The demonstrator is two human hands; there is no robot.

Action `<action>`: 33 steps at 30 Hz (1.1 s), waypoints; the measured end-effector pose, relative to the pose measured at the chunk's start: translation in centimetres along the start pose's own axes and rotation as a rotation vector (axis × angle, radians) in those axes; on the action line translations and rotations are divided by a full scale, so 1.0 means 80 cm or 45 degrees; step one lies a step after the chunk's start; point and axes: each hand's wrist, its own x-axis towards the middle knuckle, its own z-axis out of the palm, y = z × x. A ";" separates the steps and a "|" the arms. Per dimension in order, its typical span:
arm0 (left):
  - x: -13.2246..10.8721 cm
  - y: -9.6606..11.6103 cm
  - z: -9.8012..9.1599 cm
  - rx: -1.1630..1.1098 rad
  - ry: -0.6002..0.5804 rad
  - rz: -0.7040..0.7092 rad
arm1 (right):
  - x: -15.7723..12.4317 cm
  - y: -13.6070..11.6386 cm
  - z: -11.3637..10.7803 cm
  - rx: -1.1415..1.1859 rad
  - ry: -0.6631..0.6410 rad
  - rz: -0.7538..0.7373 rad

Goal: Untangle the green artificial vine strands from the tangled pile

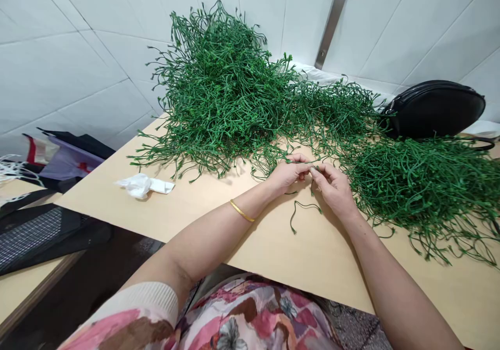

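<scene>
My left hand (287,174) and my right hand (332,186) meet over the light wooden table (219,220), fingers pinched together on a thin green plastic sprig (302,208) whose stems trail down onto the tabletop. A gold bangle sits on my left wrist. Behind the hands rises a big heap of green artificial sprigs (222,89) against the tiled wall. A second, flatter heap of sprigs (422,183) lies just right of my right hand.
A black rounded bag (437,108) rests at the back right. A crumpled white wrapper (142,185) lies on the table's left part. To the left, past the table edge, are dark folded bags (66,157) and a mesh surface (35,230).
</scene>
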 end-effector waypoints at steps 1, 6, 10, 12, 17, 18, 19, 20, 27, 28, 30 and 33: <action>0.000 0.000 0.000 0.006 -0.008 0.004 | 0.000 0.000 -0.001 0.016 0.004 -0.011; 0.001 -0.005 0.001 0.093 0.013 0.029 | 0.002 -0.002 -0.005 -0.064 0.034 -0.042; 0.003 -0.011 0.007 0.065 0.114 0.059 | 0.002 -0.006 -0.006 -0.360 0.014 -0.163; 0.000 -0.010 0.011 0.036 0.145 0.038 | 0.001 -0.009 -0.005 -0.494 0.001 -0.261; -0.011 -0.005 0.020 0.096 0.217 0.023 | -0.001 -0.010 -0.006 -0.596 -0.001 -0.395; -0.012 -0.006 0.020 0.121 0.228 0.027 | -0.002 -0.010 -0.006 -0.592 -0.003 -0.411; -0.013 -0.007 0.021 0.143 0.235 0.034 | -0.003 -0.010 -0.007 -0.582 -0.007 -0.424; -0.013 -0.008 0.021 0.162 0.236 0.039 | -0.003 -0.009 -0.007 -0.567 -0.009 -0.435; -0.008 -0.021 0.019 0.138 0.247 0.094 | -0.004 -0.010 -0.008 -0.418 -0.036 -0.434; -0.007 -0.020 0.019 0.120 0.252 0.084 | -0.004 -0.010 -0.007 -0.407 -0.038 -0.403; -0.006 -0.016 0.018 0.030 0.248 0.039 | -0.005 -0.009 -0.004 -0.401 -0.034 -0.305; -0.007 -0.007 0.016 -0.131 0.202 -0.003 | -0.005 -0.005 0.001 -0.439 0.009 -0.143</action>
